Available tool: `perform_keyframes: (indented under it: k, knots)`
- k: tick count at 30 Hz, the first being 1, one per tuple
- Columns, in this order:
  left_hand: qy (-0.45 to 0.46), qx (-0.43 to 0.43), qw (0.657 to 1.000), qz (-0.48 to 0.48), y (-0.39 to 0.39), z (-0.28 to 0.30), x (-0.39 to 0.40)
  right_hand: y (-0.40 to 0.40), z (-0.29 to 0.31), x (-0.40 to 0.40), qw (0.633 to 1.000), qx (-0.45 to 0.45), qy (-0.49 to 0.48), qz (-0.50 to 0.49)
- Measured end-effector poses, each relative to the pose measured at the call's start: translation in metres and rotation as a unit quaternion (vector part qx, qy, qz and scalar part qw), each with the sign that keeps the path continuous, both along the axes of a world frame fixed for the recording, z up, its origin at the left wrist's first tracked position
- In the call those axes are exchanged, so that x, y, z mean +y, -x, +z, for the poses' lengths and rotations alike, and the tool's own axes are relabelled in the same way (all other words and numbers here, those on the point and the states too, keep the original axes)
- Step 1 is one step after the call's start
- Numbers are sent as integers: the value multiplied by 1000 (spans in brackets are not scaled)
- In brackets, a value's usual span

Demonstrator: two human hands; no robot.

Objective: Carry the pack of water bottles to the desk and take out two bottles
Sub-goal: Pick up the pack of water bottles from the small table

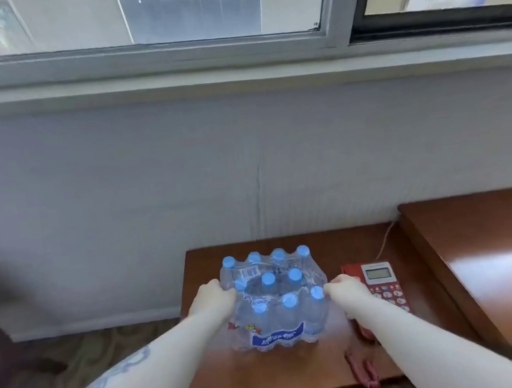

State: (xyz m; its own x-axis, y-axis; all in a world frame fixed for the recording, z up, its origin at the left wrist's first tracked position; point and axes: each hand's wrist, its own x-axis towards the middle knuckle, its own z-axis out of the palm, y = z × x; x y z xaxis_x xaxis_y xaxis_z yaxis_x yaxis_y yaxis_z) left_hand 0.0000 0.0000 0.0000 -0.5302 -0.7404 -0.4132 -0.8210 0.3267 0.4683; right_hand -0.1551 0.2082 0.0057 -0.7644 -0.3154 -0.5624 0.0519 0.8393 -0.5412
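Blue-capped clear bottles (276,300), red phone (383,284), brown table (269,374)

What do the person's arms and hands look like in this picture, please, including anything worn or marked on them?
Both forearms are bare: no sleeves, gloves or watch show. The left hand and right hand carry no rings that can be made out, though the picture is blurred. The left forearm bears a large grey-blue tattoo of curling shapes; the right forearm shows no marking.
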Motion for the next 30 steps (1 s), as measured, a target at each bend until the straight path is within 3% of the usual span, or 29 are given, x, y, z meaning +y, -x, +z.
perform_keyframes:
  k: [3, 6, 10, 17, 21, 25, 30]
  knots:
    - [0, -22, 1000, 18, 16, -20, -24, 15, -16, -14, 999, 12, 16, -39]
    - [-81, -19, 992, 97, 32, -38, -33, 25, -31, -25, 996, -25, 34, -79]
    - [-127, -12, 985, 116, 46, -60, -35, 46, -47, -48, 987, -74, 44, -134]
    - [-219, 22, 954, 204, 51, -82, -29, 44, -76, -73, 974, -166, 79, -133]
    - [-235, 8, 942, 237, 44, -85, -35, 47, -82, -75, 973, -140, 6, -185]
    - [-256, 8, 941, 222, 31, -85, -40, 59, -88, -69, 979, -139, -31, -149]
    - [-205, 8, 952, 229, 13, -82, -16, 59, -92, -62, 988, -127, -53, -70]
